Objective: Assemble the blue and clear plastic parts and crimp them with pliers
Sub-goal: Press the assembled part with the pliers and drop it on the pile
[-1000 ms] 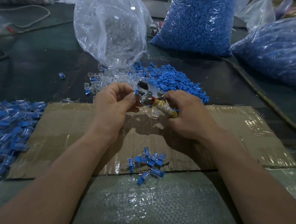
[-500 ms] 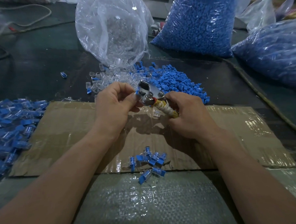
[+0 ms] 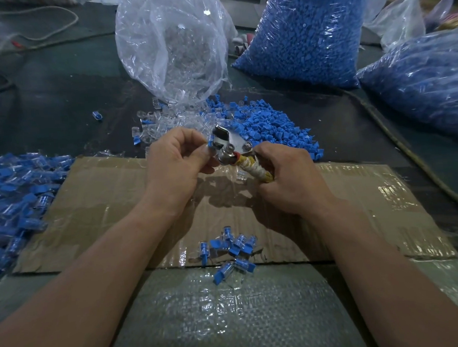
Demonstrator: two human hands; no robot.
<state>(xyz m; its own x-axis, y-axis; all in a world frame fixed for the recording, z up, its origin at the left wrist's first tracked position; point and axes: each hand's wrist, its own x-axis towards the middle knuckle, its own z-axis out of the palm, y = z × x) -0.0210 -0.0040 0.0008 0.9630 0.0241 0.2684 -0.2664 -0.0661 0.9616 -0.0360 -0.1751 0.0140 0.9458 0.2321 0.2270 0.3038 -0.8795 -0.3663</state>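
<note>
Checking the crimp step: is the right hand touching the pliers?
Touching. The head view shows the right hand with its fingers curled round the yellow wrapped handle of the pliers, with no gap between them.

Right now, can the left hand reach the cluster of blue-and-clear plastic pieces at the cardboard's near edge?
Probably, once freed: the left hand pinches a blue part at the silver pliers; only bare cardboard precedes the cluster.

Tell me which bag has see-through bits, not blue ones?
The crumpled clear plastic bag, back left, spilling clear pieces. The tall plastic bag and the low plastic bag right of it hold blue ones.
</note>
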